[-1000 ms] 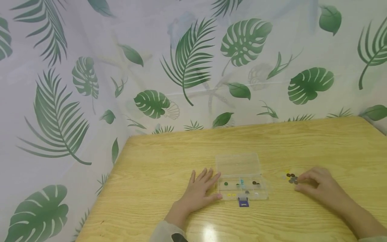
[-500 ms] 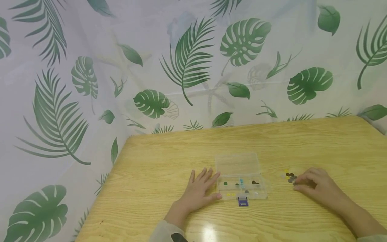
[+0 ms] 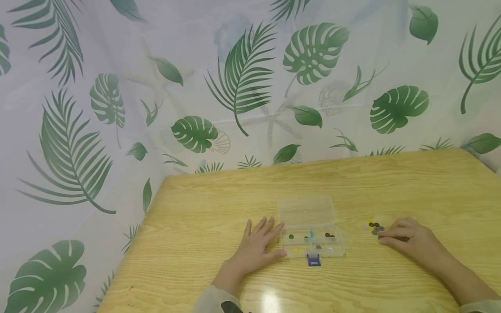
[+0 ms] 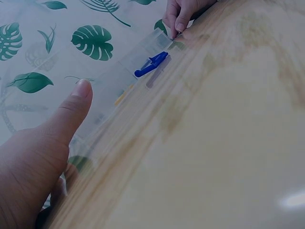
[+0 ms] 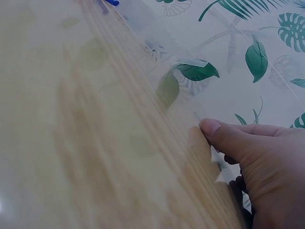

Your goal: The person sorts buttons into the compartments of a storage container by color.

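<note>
My left hand (image 3: 256,248) lies spread on the table, its index fingertip and thumb touching the left side of a clear plastic compartment box (image 3: 287,254). The box has its lid (image 3: 307,211) up and a blue latch (image 3: 314,260) at the front. Sorted by colour in its compartments are small round buttons: green (image 3: 291,237), brown (image 3: 328,234), yellow, blue and grey. To the right, my right hand (image 3: 411,239) pinches a grey button (image 3: 379,237) between thumb and index finger at the edge of a small button pile (image 3: 376,225). The fingertips partly hide that button.
The wooden table (image 3: 203,204) extends around the box and pile. Behind it and along its left side hangs a white curtain (image 3: 156,108) printed with green leaves. Light glares on the table near the front edge.
My right thumb and index finger have closed together on a grey button at the pile's near edge. The left hand and the box have stayed in place; the view has shifted slightly.
</note>
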The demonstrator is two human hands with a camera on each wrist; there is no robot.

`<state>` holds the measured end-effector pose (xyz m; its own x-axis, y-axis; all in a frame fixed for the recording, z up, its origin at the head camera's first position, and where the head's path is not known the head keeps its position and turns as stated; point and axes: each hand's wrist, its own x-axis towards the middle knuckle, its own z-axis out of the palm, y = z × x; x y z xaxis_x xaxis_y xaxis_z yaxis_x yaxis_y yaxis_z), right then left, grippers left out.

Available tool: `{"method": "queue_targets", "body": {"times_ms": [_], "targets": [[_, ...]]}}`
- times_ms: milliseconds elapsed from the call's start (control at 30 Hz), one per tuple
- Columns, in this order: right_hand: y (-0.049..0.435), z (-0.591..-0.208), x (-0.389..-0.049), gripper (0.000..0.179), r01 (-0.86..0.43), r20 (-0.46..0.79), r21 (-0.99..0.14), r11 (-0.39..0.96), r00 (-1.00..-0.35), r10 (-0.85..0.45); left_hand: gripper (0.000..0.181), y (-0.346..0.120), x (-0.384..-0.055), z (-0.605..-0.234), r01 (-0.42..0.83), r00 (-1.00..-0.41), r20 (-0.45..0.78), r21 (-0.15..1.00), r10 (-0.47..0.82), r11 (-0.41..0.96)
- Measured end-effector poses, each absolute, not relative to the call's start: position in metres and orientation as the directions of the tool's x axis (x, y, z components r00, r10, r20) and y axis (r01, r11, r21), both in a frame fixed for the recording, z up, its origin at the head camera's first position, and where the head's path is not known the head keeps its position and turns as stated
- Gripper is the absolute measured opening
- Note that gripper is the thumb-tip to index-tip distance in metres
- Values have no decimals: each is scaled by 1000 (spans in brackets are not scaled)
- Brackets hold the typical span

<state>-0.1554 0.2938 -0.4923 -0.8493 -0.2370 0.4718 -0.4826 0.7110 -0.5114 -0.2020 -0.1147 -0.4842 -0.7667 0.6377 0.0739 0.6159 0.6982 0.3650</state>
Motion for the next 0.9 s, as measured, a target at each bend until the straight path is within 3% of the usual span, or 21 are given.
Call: {"method": "queue_targets", "body": {"times_ms": [433,700,900], "targets": [[289,-497,-162,28,-562,537,-423,711,-787,-303,71,-114,-201,-481,615,-764,71,378,641,692],[286,-501,-164,16,-608,578,-366,704,-742,-340,74,-114,-201,-481,623,-761,84,372,643,689],[284,-501,-162,23,-619,596,-370,693,-730,-334,75,-115,-202,-484,625,-761,87,365,643,690]]}}
